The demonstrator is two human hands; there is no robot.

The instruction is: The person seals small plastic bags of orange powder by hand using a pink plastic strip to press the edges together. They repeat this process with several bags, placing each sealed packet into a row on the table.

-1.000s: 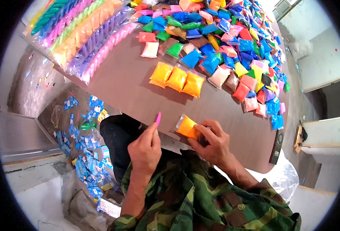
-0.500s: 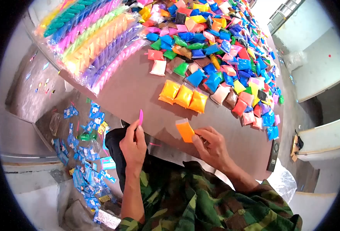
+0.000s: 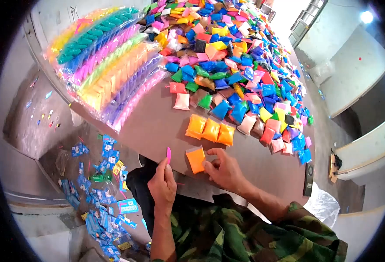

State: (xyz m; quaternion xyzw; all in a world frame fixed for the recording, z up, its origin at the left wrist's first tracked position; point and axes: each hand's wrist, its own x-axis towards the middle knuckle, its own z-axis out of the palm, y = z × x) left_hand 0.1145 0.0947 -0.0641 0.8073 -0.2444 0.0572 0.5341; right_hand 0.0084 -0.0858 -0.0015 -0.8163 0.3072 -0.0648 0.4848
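My left hand point(image 3: 163, 185) is closed around a small flat pink plastic stick with a rounded tip point(image 3: 169, 155), which points up past the thumb. To its right, my right hand point(image 3: 225, 172) has its thumb on the lower right corner of a small orange packet point(image 3: 195, 160). The index finger is bent and raised off the packet; the other fingers are partly hidden. The packet is tilted near the table's front edge, its clear end strip upward. Just beyond it lie three puffy orange packets point(image 3: 210, 130) side by side.
A large heap of small coloured packets point(image 3: 231, 65) covers the back and right of the brown table point(image 3: 144, 122). Long clear bags of coloured packets point(image 3: 109, 65) lie at the left. A dark narrow box point(image 3: 308, 179) sits at the right edge. Blue wrappers point(image 3: 100, 222) litter the floor.
The orange packet and my right hand have moved left and slightly down, and the right index finger has lifted. My left hand with the pink stick has shifted right and down. The view has tilted.
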